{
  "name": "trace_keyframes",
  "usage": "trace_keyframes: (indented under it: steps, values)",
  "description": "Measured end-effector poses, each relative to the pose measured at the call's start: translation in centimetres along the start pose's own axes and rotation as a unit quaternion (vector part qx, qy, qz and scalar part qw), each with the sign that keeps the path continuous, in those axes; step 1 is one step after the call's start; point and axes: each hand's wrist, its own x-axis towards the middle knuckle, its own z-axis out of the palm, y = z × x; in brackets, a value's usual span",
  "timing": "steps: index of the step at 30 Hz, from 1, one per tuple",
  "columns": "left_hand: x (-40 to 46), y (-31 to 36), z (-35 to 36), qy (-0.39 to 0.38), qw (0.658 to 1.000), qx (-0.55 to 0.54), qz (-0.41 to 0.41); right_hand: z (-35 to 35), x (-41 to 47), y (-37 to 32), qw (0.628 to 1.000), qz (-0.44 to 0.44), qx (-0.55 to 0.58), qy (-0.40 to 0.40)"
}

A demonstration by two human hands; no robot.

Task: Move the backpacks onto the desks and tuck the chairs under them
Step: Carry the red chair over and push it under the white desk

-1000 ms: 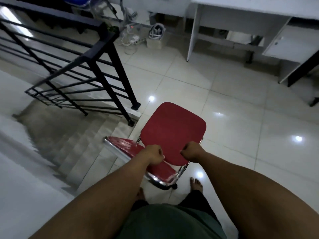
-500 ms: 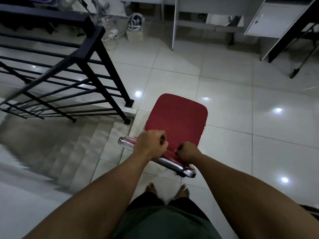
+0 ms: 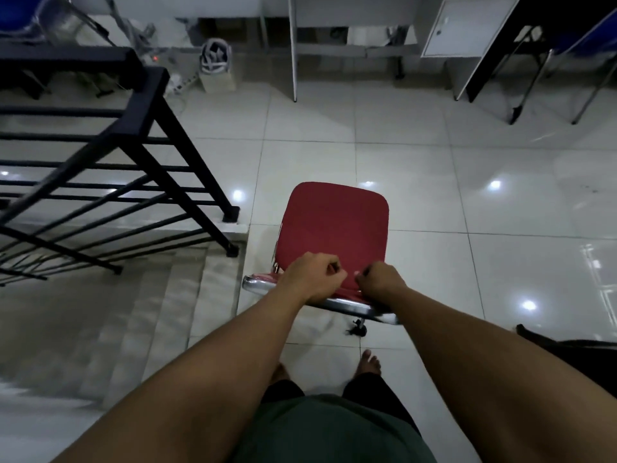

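A red chair with a chrome frame stands right in front of me on the tiled floor, seat pointing away. My left hand and my right hand are both closed on the top of its backrest, side by side. A white desk stands across the floor at the top of the view, its legs and lower panel visible. No backpack is in view.
A black metal railing and a descending staircase lie just left of the chair. A small box with cables sits on the floor near the desk. Another chair's legs and a white cabinet are at the top right.
The chair has turned from angled left to facing straight toward the desk and moved away from the stair edge. Both hands stayed on the backrest. The desk is closer.
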Motion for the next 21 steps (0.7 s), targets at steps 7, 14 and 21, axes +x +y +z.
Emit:
trace_keyframes:
  steps: [7, 14, 21]
  values:
    - [-2.1, -2.8, -2.6, -0.126, 0.978, 0.109, 0.129, 0.4, -5.9, -1.3, 0.990, -0.096, 0.077, 0.069]
    - [-2.8, -5.6, -3.4, -0.026, 0.948, 0.278, 0.155, 1.6, -8.0, -0.3, 0.945, -0.251, -0.192, 0.084]
    - [-2.4, -5.3, -3.0, -0.041, 0.951, 0.277, 0.133, 2.0, -7.1, -0.3, 0.935, -0.193, -0.272, 0.124]
